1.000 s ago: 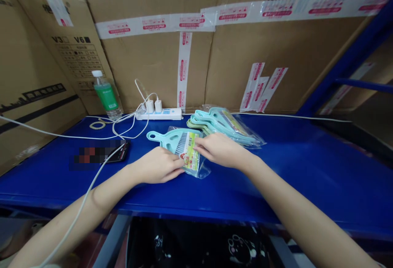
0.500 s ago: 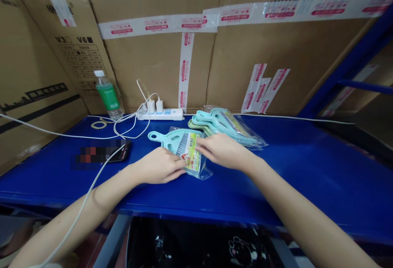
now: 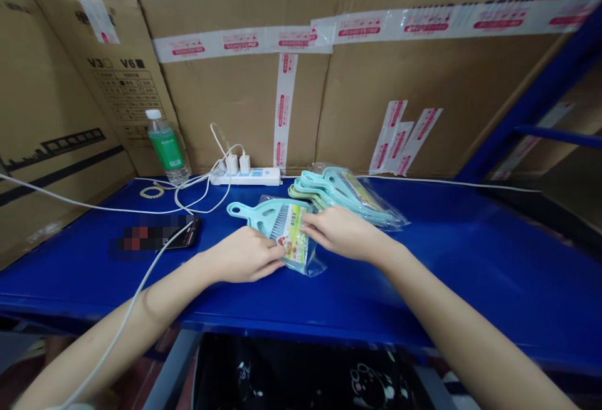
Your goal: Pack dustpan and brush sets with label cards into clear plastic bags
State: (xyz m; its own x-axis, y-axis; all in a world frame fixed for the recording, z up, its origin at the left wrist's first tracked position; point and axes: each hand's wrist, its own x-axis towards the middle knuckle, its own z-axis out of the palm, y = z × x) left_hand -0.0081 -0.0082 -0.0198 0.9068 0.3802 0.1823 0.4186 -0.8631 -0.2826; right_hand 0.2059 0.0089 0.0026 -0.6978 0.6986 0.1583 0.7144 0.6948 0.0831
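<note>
A packaged dustpan and brush set (image 3: 290, 228) lies on the blue table (image 3: 329, 303), its light-blue handle pointing left and a green-yellow label card showing through clear plastic. My left hand (image 3: 249, 252) is closed on its lower left edge, fingertips against the label. From the other side, my right hand (image 3: 336, 229) pinches the right edge by the label; the fingertips are partly hidden. Just behind my right hand is a stack of more packaged dustpan sets (image 3: 348, 194), mostly light blue with greenish ones at the left.
A white power strip (image 3: 249, 176) with chargers and trailing cables stands at the back. Left of it are a green-labelled bottle (image 3: 169, 150) and a coiled band (image 3: 151, 191). A dark phone-like object (image 3: 185, 234), partly blurred out, lies at left. Cardboard walls (image 3: 226, 96) enclose the back.
The view has shifted very slightly. Both hands stay in place on the dustpan and brush set.
</note>
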